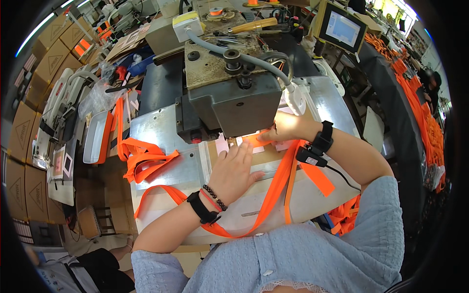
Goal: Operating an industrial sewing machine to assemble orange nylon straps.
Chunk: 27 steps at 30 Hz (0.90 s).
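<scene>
Under the dark sewing machine head (234, 105), a piece of orange webbing strap (256, 138) lies on a brown template board (272, 157) with pale pink pieces. My left hand (235, 168) rests flat at the board, fingers stretched toward the strap, fingertips by its near edge. At the strap's right end, my right hand (289, 127) has its thumb and fingers closed on the orange webbing; the machine head partly hides its fingertips. A long orange strap (273, 195) hangs below my right wrist and loops along the table's front edge, passing under my left forearm.
A folded orange strap pile (146, 158) sits on the metal plate at left, near an orange-and-white tray (97, 136). A screen (339, 28) stands at back right. More orange straps (420, 112) hang at far right. Another person (93, 271) is at lower left.
</scene>
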Each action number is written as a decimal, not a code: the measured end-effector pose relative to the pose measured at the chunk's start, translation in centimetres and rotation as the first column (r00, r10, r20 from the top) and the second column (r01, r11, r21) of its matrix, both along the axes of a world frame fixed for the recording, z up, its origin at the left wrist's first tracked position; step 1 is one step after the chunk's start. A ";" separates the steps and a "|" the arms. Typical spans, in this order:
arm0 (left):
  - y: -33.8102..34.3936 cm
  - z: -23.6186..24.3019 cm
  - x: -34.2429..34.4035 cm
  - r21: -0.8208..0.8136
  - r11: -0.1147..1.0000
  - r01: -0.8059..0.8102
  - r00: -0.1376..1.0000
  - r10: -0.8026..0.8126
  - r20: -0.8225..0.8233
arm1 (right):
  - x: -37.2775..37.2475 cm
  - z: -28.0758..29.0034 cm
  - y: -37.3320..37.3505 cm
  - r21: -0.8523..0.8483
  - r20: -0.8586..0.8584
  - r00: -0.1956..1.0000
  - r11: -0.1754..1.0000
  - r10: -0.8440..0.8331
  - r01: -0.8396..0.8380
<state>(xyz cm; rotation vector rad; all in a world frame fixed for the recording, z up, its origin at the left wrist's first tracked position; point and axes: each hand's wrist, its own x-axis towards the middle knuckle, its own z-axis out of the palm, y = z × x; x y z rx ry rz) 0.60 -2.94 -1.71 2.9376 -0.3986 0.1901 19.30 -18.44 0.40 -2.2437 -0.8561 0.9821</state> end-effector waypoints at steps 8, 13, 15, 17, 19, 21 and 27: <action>0.7 -0.5 0.6 -0.007 1.000 0.023 0.999 -0.022 0.034 | -0.9 -1.9 -2.3 0.142 0.635 0.772 0.977 0.033 -0.159; 2.3 -0.1 1.5 -0.194 0.976 0.094 0.994 -0.104 -0.042 | -8.0 4.3 -3.5 0.035 0.726 0.561 0.793 0.399 -0.608; 2.5 0.6 1.6 -0.177 0.980 0.086 0.992 -0.101 -0.079 | -11.1 2.9 -3.8 0.164 0.640 0.577 0.644 0.507 -0.747; 2.2 0.7 1.7 -0.158 0.984 0.079 0.989 -0.098 -0.115 | -13.3 1.9 -4.1 0.156 0.635 0.494 0.528 0.594 -0.835; 2.4 0.4 1.5 -0.171 0.982 0.081 0.990 -0.099 -0.098 | -14.4 1.3 -4.2 -0.009 0.681 0.326 0.452 0.656 -0.892; 2.4 0.2 1.5 -0.182 0.981 0.073 0.992 -0.091 -0.088 | -13.8 1.7 -4.6 -0.020 0.632 0.390 0.517 0.669 -0.856; 2.3 0.4 1.5 -0.162 0.985 0.066 0.992 -0.082 -0.092 | -10.2 4.8 -9.7 0.187 0.927 0.373 0.808 0.043 -0.558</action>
